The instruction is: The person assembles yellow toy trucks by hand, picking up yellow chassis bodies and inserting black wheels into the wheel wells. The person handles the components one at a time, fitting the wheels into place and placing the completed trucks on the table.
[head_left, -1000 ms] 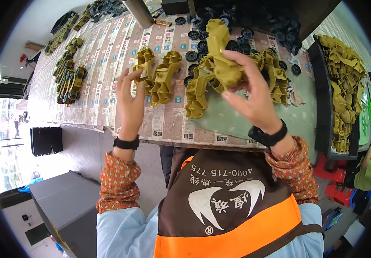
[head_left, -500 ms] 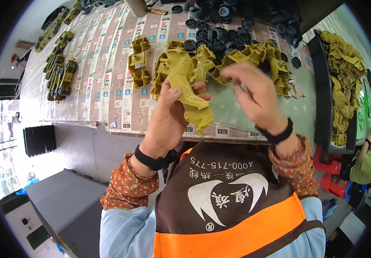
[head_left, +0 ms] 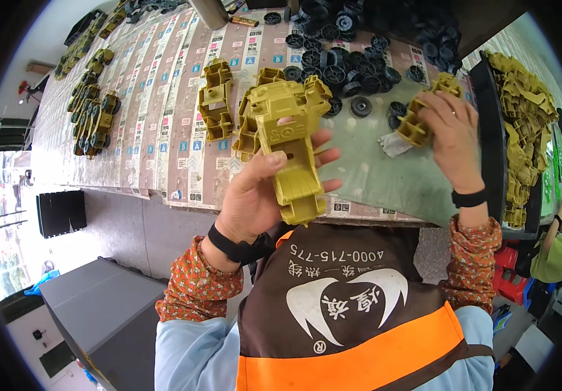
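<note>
My left hand [head_left: 255,195] is closed round a mustard-yellow plastic toy car body [head_left: 287,137], held tilted above the table's front edge. Its thumb presses on the top, and fingertips stick out past the right side. Behind it, other yellow bodies [head_left: 247,133] partly show; whether they touch the held one I cannot tell. My right hand [head_left: 450,133] grips another yellow toy car body [head_left: 414,124] on the right of the table, fingers over its upper side. A crumpled whitish scrap [head_left: 394,144] lies beside that body. A separate yellow body [head_left: 216,101] rests to the left.
Black toy wheels [head_left: 353,68] lie heaped at the back, with a loose wheel [head_left: 361,106] nearer. Bodies fitted with wheels [head_left: 95,124] stand in a row at far left. A dark crate [head_left: 522,130] full of yellow parts stands right; a person in green [head_left: 555,254] is beyond.
My right hand has moved right and closed on a yellow body. Yellow bodies that stood right of centre are gone from there, uncovering wheels. The body in my left hand has turned more upright.
</note>
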Action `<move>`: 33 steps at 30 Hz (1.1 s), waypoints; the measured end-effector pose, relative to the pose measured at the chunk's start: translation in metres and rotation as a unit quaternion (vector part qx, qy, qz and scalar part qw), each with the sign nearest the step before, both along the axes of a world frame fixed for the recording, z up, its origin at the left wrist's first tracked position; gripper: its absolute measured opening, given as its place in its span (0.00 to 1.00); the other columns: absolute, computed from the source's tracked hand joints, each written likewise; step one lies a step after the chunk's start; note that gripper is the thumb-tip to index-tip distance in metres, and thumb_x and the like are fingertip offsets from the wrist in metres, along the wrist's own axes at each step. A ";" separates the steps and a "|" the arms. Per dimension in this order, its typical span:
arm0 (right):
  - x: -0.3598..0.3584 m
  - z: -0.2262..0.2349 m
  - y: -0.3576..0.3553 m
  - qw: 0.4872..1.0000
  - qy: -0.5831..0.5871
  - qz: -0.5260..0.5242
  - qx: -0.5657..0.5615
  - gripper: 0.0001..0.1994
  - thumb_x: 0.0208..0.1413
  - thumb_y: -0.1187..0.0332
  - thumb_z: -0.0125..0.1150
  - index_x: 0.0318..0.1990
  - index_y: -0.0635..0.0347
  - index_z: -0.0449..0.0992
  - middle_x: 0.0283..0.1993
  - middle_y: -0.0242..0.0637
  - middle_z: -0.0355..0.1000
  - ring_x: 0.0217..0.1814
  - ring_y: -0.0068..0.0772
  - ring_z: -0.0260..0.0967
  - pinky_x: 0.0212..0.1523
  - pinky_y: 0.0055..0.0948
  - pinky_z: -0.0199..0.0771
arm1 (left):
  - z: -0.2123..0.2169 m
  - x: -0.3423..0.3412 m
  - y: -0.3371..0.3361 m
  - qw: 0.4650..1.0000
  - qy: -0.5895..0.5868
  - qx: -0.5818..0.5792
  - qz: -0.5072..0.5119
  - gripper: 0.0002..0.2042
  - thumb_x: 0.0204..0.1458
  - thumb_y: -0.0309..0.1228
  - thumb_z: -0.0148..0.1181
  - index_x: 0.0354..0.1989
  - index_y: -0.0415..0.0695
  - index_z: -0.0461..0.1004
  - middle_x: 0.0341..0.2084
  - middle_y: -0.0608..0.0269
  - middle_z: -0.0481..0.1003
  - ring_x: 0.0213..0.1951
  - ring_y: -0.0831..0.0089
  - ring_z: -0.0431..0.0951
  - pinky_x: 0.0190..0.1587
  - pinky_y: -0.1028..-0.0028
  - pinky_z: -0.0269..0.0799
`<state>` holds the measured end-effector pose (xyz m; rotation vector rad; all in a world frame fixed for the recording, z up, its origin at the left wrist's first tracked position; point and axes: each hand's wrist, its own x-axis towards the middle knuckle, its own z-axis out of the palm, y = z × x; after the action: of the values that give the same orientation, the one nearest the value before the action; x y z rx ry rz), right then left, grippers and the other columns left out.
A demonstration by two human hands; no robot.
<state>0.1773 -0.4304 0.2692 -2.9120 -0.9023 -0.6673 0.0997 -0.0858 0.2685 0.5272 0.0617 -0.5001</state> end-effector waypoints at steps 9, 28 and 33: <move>-0.007 0.004 -0.050 0.997 -0.013 -0.057 0.040 0.20 0.47 0.85 0.54 0.47 0.58 0.80 0.60 0.34 0.76 0.70 0.45 0.67 0.67 0.46 0.65 | -0.004 0.000 -0.023 0.996 0.000 0.002 -0.084 0.28 0.66 0.36 0.55 0.73 0.43 0.57 0.62 0.57 0.69 0.63 0.62 0.73 0.69 0.40 0.67; 0.028 -0.047 0.090 0.956 0.221 -0.023 0.191 0.17 0.52 0.72 0.68 0.48 0.63 0.70 0.48 0.48 0.70 0.51 0.51 0.73 0.43 0.45 0.78 | -0.022 0.004 -0.014 0.995 -0.023 0.100 -0.005 0.35 0.68 0.59 0.50 0.76 0.51 0.55 0.48 0.58 0.75 0.51 0.62 0.79 0.57 0.52 0.78; -0.010 -0.002 0.108 0.711 0.460 0.063 0.528 0.20 0.56 0.74 0.70 0.55 0.60 0.71 0.48 0.35 0.71 0.42 0.24 0.70 0.44 0.26 0.74 | -0.033 0.001 -0.007 0.983 -0.016 0.178 -0.033 0.39 0.66 0.62 0.51 0.75 0.48 0.54 0.47 0.56 0.74 0.49 0.62 0.80 0.50 0.55 0.83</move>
<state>0.1672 -0.3222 0.2675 -1.6802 -0.3340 0.2853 0.1008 -0.0932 0.2357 0.8890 0.1037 -0.5490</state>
